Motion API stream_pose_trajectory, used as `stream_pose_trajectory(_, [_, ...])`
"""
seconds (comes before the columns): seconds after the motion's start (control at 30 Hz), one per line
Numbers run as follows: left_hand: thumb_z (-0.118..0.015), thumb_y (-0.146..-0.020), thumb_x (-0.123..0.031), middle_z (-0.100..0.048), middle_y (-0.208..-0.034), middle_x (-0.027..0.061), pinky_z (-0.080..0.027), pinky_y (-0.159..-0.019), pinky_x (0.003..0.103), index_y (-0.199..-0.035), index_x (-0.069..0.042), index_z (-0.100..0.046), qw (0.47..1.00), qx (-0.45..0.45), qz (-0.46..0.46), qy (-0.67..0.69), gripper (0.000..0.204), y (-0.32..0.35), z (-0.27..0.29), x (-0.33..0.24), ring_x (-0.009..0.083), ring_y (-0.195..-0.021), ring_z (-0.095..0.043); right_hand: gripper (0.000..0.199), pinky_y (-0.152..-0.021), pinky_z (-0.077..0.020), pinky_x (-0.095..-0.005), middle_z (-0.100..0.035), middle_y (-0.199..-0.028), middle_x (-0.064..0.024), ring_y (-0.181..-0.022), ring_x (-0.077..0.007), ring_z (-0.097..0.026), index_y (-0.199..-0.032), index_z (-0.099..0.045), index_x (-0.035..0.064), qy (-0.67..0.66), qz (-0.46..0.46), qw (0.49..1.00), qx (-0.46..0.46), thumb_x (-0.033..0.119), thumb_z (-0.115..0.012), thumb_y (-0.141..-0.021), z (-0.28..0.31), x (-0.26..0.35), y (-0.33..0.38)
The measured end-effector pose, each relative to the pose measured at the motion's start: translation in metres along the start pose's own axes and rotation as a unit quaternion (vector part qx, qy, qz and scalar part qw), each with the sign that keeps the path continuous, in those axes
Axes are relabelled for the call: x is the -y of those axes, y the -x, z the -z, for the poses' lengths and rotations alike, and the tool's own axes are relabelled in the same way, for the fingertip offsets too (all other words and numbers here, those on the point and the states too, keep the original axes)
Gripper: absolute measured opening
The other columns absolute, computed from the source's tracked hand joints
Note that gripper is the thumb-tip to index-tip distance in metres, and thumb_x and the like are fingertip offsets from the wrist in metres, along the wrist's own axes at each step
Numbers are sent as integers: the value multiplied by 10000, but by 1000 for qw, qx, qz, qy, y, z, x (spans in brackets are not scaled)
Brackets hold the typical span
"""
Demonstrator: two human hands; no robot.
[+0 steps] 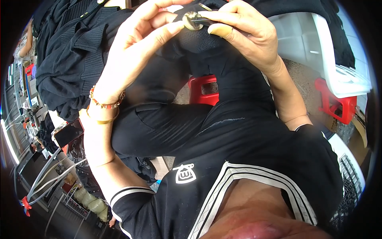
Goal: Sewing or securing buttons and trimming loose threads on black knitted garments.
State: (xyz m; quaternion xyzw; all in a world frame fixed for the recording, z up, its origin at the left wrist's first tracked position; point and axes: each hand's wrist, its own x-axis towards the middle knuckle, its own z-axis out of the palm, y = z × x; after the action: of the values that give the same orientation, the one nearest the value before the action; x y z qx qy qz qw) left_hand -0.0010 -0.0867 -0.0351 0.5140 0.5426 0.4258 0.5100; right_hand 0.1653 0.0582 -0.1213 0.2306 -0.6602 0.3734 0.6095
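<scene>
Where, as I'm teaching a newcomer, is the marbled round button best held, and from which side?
Probably by its left rim, from the left, between thumb and fingertip: the button is round, and the right hand with a slim dark item crowds its right side.

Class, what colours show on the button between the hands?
The button is mottled cream and dark brown; head view.

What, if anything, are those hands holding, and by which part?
The left hand holds a round button by its left edge. The right hand pinches a thin dark thing at the button's right side; which part, I can't tell.
</scene>
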Motion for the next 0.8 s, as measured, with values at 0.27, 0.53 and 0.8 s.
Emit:
stream_pose_trajectory(0.27, [-594,-968,-73,-675,-1043,-40,-358,-648,140,-1322,-33,-577,999,-41,1,-28,356,-3,4,9,-27,-776,-504,243,-664,-457,-265,-627,-820,-65,-731,-164,-587,-1085,-710,-29,115,-375,919,43,-14,-725,-844,-1,57,-24])
stream_pose_trajectory(0.53, [-629,-950,-83,-685,-1017,-49,-363,-631,124,-1270,-43,-620,998,-63,1,-28,322,-1,3,9,-38,-748,-503,236,-676,-457,-262,-638,-841,-64,-752,-155,-586,-1088,-706,-31,102,-368,924,28,-10,-720,-853,-4,52,-20])
stream_pose_trajectory(0.8, [-646,-940,-94,-668,-954,-64,-353,-623,133,-1302,-67,-621,996,-83,-23,-29,364,-3,-1,9,-21,-702,-459,200,-689,-463,-257,-652,-847,-74,-763,-148,-595,-1062,-712,-40,100,-407,908,6,23,-715,-872,-1,54,-20])
